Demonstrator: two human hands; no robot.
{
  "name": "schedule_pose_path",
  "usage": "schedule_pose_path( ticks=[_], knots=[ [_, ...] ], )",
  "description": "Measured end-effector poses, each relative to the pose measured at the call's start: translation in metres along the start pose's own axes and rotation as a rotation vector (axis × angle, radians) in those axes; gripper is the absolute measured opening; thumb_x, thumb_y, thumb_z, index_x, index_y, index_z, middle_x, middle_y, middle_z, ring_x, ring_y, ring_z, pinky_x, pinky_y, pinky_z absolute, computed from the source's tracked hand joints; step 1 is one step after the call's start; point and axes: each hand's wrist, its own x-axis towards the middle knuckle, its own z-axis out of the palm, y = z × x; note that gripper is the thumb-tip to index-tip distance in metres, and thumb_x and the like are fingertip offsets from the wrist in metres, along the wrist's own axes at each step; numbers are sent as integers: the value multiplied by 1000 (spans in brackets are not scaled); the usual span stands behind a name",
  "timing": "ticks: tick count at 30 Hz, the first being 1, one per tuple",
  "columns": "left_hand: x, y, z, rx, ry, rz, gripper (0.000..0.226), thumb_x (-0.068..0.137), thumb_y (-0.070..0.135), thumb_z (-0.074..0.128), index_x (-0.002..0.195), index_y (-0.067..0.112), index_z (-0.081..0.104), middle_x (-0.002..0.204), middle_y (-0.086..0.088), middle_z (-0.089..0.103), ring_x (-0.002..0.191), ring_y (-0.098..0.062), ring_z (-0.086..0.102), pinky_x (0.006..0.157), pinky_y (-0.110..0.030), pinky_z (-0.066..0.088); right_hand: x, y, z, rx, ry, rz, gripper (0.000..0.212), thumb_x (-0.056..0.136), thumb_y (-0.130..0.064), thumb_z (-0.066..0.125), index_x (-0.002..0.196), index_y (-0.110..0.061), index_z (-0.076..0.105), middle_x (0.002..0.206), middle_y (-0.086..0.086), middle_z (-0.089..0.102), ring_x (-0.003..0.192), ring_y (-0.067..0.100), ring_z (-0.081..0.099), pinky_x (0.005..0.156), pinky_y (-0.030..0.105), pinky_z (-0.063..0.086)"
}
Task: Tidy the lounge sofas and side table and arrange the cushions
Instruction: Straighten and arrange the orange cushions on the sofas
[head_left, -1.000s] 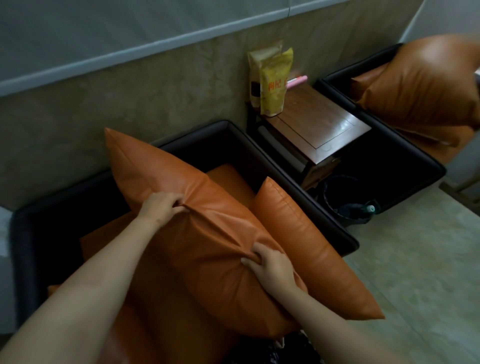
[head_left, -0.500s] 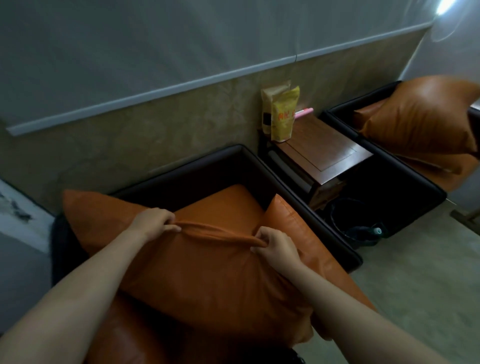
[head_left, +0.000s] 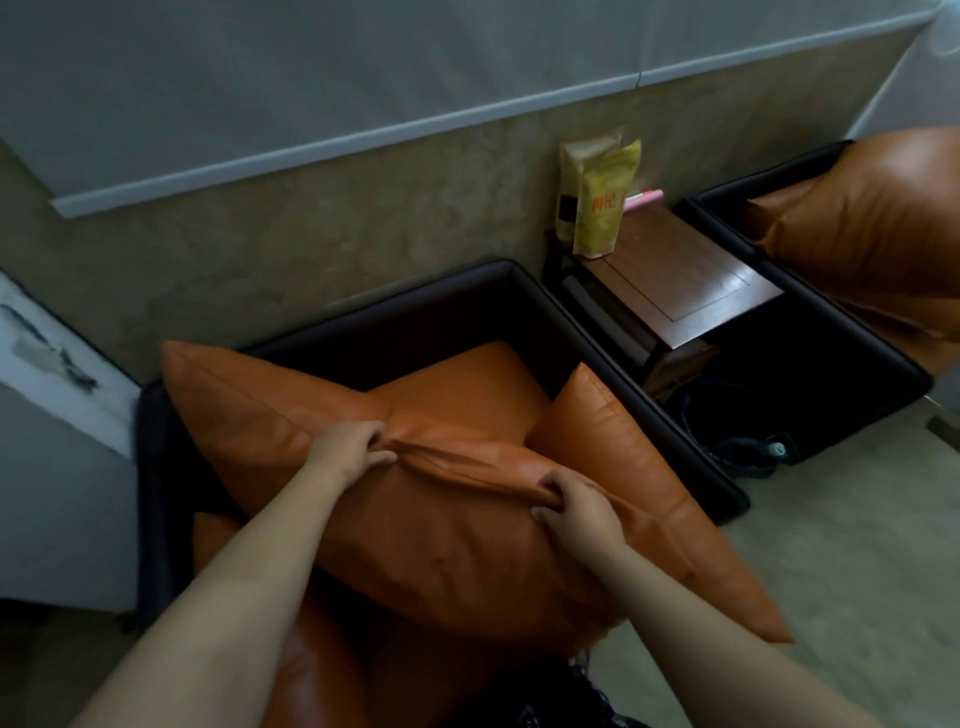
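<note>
- Lounge wall (head_left: 363, 234) backs two sofas: near sofa (head_left: 415, 306), and far sofa (head_left: 841, 358), cut off.
- Two snack bags (head_left: 602, 202), print illegible to us.
- Our left hand (head_left: 353, 452) and right hand (head_left: 576, 506) pinch one orange cushion (head_left: 441, 545).

A yellow bag (head_left: 608, 171) is standing on the desk (head_left: 691, 280), far up and past the right hand (head_left: 579, 512). It is showing big red marks (head_left: 602, 202) on its front, but they are too blurry to read. The pale bag (head_left: 576, 161) touching it is showing a dark label (head_left: 567, 210), with words too small to tell.
</note>
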Motion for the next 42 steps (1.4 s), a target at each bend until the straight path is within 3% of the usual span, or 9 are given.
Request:
schedule_pose_path(
  ticks=[4,8,11,16,22,27,33,37,42],
  knots=[
    [-1,-12,3,-84,-88,-39,59,81,49,71,132,24,53,134,-3,58,121,-25,54,95,-32,43,9,-3,-2,-22,-37,54,37,82,-39,69,115,-34,54,119,-3,62,108,23,59,89,38,50],
    [1,-12,9,-87,-123,-65,64,83,49,69,138,26,45,138,-5,52,131,-27,42,103,-36,38,15,-24,1,-117,-2,33,50,79,-50,68,123,-30,53,126,-2,59,121,21,52,106,38,35],
    [6,-15,11,-85,-153,-73,68,81,50,69,139,29,41,143,-4,49,139,-31,32,109,-39,33,17,-34,7,-176,34,35,56,85,-65,55,126,-27,53,129,-2,58,125,21,47,109,38,28],
    [14,-19,13,-132,-200,-57,77,83,49,68,148,32,30,156,0,32,148,-33,13,117,-41,20,23,-15,14,-208,28,69,55,89,-65,46,128,-27,52,138,-3,52,132,17,41,113,35,21],
    [30,-23,8,65,-253,138,108,73,68,65,154,30,6,163,7,0,150,-14,-1,121,-34,1,38,-2,15,-191,-14,97,66,86,-68,49,137,-27,45,147,-5,44,143,13,27,118,37,11],
    [51,-55,-18,206,-229,168,144,32,107,11,154,31,7,162,3,-11,149,-13,-11,120,-34,-4,42,11,13,-177,-45,95,74,83,-72,48,143,-30,39,152,-7,38,144,10,25,119,34,9],
    [69,-73,-24,207,-215,174,135,37,104,-6,153,38,13,163,6,-2,149,-9,-6,119,-33,-6,48,14,14,-192,-23,100,72,83,-74,47,142,-34,40,153,-9,37,143,9,26,118,33,9],
    [84,-74,-17,133,-215,146,115,52,95,0,151,40,18,162,8,3,148,-7,-3,119,-31,-6,59,14,11,-187,-17,110,71,83,-71,49,141,-32,42,151,-7,40,142,10,29,118,33,11],
    [102,-81,-18,130,-258,184,111,52,93,14,151,42,18,162,10,4,148,-7,-1,119,-32,-4,72,14,9,-186,-43,152,73,83,-70,50,143,-30,42,151,-3,41,142,11,30,118,32,12]
  ],
)
